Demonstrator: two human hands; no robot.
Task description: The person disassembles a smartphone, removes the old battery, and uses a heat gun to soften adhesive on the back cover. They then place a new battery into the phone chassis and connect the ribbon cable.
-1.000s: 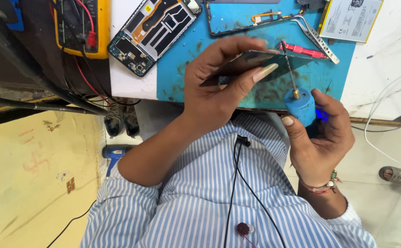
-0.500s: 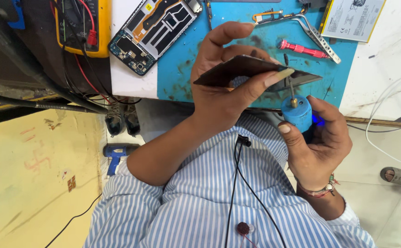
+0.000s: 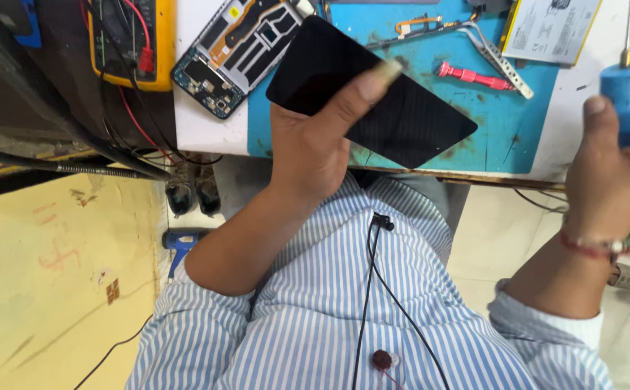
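My left hand (image 3: 322,137) holds a black phone screen panel (image 3: 394,101) flat above the near edge of the blue work mat (image 3: 430,43), thumb pressed on its top face. My right hand (image 3: 618,166) is off to the right, away from the panel, and grips a blue cylindrical tool (image 3: 629,97) whose metal tip points up. An opened phone frame (image 3: 235,50) with its inner parts showing lies on the mat's far left.
A yellow multimeter (image 3: 131,40) with red and black leads sits at the far left. A red-handled tool (image 3: 470,76), metal tweezers (image 3: 495,58) and a flat battery (image 3: 549,22) lie on the mat. Cables hang below the bench edge.
The panel has turned from edge-on to flat, its dark face now showing. My right hand has drawn the blue tool away from it, out to the right and upward.
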